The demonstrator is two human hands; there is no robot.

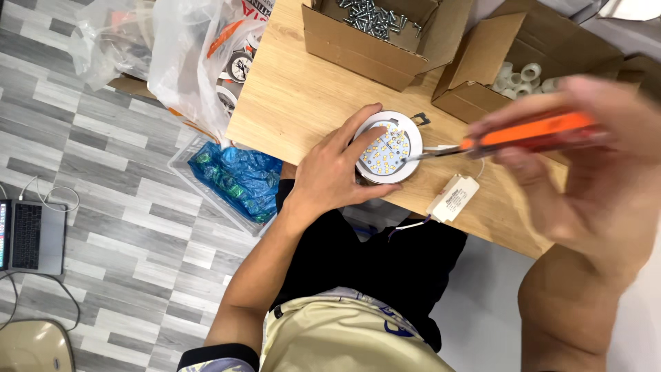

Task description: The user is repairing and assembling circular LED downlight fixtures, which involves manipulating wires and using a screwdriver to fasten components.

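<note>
Left hand [330, 172] steadies round lamp [387, 148]; right hand [592, 165] holds screwdriver [509, 136]

A cardboard box of screws [372, 17], a laptop [31, 236] and a basket of blue bags [237, 176].

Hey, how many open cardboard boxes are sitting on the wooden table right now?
2. One box at the table's far edge holds loose screws; the other box, just right of it, holds small white rings. More may lie beyond the picture's edge.
</note>
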